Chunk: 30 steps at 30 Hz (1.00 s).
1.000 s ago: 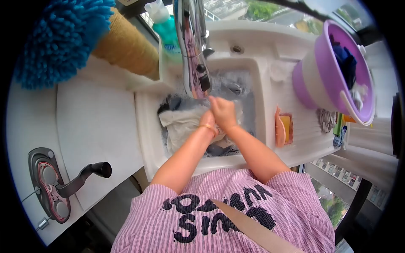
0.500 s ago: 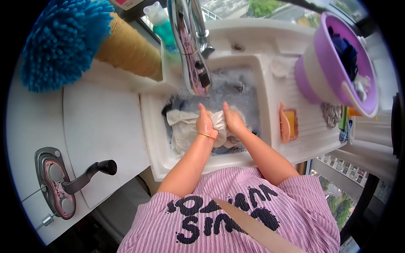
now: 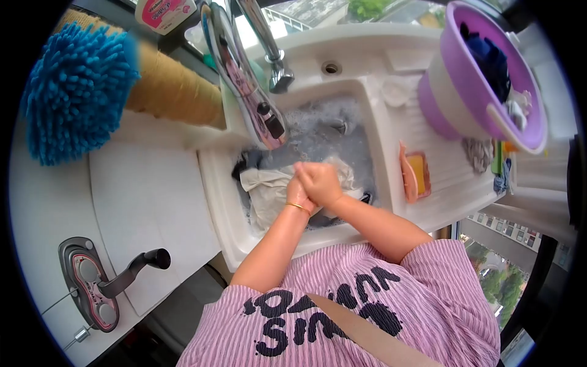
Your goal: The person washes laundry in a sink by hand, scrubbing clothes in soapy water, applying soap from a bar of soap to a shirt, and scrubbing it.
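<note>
Cream-white cloth (image 3: pixel 266 189) lies partly in soapy water inside the white sink (image 3: pixel 379 128). Over it, my left hand (image 3: pixel 297 194) and my right hand (image 3: pixel 321 183) are pressed together, fingers closed, gripping a bunched part of the cloth between them. A thin gold bangle circles my left wrist. Dark fabric (image 3: pixel 247 160) shows at the water's left edge. The chrome faucet (image 3: pixel 247 92) hangs just above and left of my hands.
A purple and white bucket (image 3: pixel 431 107) of clothes stands on the right drainboard. Near it are a soap dish (image 3: pixel 419 177) and a grey rag (image 3: pixel 479 154). At left are a blue fuzzy ball (image 3: pixel 79 92), a rope-wrapped post (image 3: pixel 174 85) and a grey crank handle (image 3: pixel 137 269).
My hands were apart on the cloth half a second ago and have come together over it. The view has shifted, so the faucet appears farther left.
</note>
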Tool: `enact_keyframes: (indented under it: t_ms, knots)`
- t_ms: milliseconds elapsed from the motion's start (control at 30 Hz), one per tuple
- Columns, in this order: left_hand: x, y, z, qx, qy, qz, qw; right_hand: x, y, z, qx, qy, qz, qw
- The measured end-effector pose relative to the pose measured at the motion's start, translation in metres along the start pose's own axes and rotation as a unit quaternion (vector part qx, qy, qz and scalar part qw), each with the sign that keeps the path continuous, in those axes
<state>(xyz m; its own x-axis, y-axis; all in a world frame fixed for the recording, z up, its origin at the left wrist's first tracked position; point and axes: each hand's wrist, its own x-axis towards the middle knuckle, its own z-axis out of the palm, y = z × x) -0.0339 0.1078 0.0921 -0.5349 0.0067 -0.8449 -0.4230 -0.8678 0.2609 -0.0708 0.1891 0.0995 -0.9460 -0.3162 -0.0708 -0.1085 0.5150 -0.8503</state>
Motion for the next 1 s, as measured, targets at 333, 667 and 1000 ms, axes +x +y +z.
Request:
enact_keyframes:
  t_ms: [333,667,1000]
  knots:
    - [0.042,-0.007,-0.073,-0.094,-0.251,0.041,0.963,-0.022,-0.038,0.002,-0.041,-0.039,-0.07,0.996]
    - [0.013,-0.003,-0.04,-0.081,-0.141,-0.011,0.987,-0.03,-0.006,0.04,-0.235,0.044,-0.146,0.96]
    - [-0.027,0.012,0.014,-0.056,0.004,-0.021,0.998,0.007,0.004,0.008,-0.062,-0.046,0.025,0.997]
